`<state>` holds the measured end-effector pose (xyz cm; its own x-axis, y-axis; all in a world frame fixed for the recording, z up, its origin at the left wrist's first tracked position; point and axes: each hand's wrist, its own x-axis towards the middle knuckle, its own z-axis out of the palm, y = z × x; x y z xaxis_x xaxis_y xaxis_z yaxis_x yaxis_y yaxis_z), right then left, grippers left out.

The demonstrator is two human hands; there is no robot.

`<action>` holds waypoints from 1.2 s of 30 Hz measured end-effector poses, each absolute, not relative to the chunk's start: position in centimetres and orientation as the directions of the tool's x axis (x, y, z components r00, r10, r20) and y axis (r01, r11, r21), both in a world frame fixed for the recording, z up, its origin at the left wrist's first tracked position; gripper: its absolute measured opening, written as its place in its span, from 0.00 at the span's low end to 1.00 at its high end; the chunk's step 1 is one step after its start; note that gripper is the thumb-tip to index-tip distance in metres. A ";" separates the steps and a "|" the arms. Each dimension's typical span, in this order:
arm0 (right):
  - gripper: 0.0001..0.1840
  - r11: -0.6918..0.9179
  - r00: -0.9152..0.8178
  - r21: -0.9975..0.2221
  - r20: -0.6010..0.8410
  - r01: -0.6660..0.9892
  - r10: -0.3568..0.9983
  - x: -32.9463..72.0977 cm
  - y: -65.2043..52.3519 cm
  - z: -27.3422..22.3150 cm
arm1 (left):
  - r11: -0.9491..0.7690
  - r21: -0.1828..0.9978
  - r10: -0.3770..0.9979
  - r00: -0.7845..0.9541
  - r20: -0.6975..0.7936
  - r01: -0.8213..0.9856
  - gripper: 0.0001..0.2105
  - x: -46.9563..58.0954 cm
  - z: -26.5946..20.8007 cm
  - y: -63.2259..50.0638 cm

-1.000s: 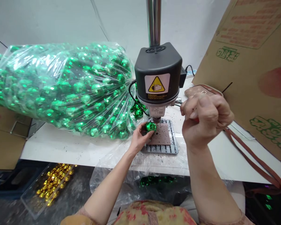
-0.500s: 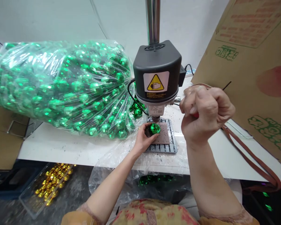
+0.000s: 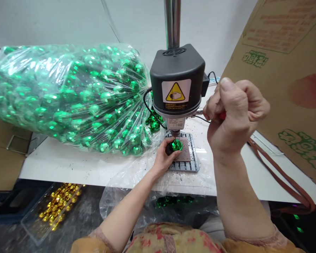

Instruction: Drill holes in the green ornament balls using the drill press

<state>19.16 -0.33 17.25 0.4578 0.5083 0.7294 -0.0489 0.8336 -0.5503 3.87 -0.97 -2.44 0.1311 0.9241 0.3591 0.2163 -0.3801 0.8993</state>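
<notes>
My left hand [image 3: 164, 156] pinches a shiny green faceted ball [image 3: 177, 144] between thumb and fingers. The ball rests over a brown pad [image 3: 185, 154] on the slotted metal base [image 3: 195, 160] of a small bench drill press [image 3: 177, 77]. Right above the ball is the drill's chuck [image 3: 175, 133], and the bit seems to meet the ball's top. To the right of the black drill head, my right hand [image 3: 233, 117] is closed in a fist round the drill press handle. Only a bit of red shows between its fingers; the rest of the grip is hidden.
A large clear bag [image 3: 68, 102] of green balls lies left of the drill. A cardboard box [image 3: 284, 88] leans at right, near a brown strap [image 3: 281, 172]. Dark shavings dot the white table [image 3: 68, 165]. Below left, a clear bin [image 3: 33, 228] holds gold balls.
The green ball and my left hand have shifted slightly right. My right fist has turned and moved a little to the right, still round the handle.
</notes>
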 end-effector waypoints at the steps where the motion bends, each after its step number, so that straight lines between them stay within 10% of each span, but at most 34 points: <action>1: 0.25 0.835 0.450 -0.549 0.735 -0.045 0.507 19.2 -0.3 17.2 | -0.375 0.903 0.926 0.134 0.353 0.211 0.23 3.9 -2.4 -1.0; 36: 0.23 0.969 0.349 -0.233 0.917 0.081 0.192 19.5 -0.9 12.1 | -0.410 0.895 0.910 0.144 0.389 0.174 0.22 4.1 -2.4 -1.2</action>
<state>19.49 -0.94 12.09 0.3491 0.1917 0.9173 0.0814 0.9690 -0.2335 4.08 -1.16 -2.38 0.1440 0.9100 0.3889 0.1742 -0.4102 0.8952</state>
